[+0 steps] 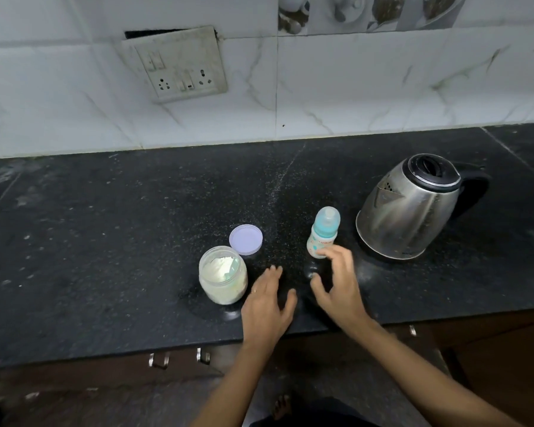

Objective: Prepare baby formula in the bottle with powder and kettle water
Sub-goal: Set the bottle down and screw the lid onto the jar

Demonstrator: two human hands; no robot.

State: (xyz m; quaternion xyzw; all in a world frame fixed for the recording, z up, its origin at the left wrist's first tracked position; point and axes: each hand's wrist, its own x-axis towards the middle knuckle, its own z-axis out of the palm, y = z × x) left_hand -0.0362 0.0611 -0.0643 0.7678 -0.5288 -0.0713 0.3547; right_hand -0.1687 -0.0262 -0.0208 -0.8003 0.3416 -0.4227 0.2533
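A small baby bottle (323, 231) with a teal collar and clear cap stands upright on the black counter (136, 241). My right hand (339, 288) hovers just in front of it, fingers apart, fingertips at the bottle's base, holding nothing. An open jar of white formula powder (223, 278) with a pale scoop inside stands to the left. Its lilac lid (246, 239) lies flat behind it. My left hand (267, 306) is spread open beside the jar's right side. A steel electric kettle (409, 208) with a black lid and handle stands at the right.
A white tiled wall with a switch and socket plate (178, 64) runs behind the counter. The counter's front edge (167, 349) lies near me, with drawer handles (179, 359) below it. The floor and a bare foot (282, 406) show beneath.
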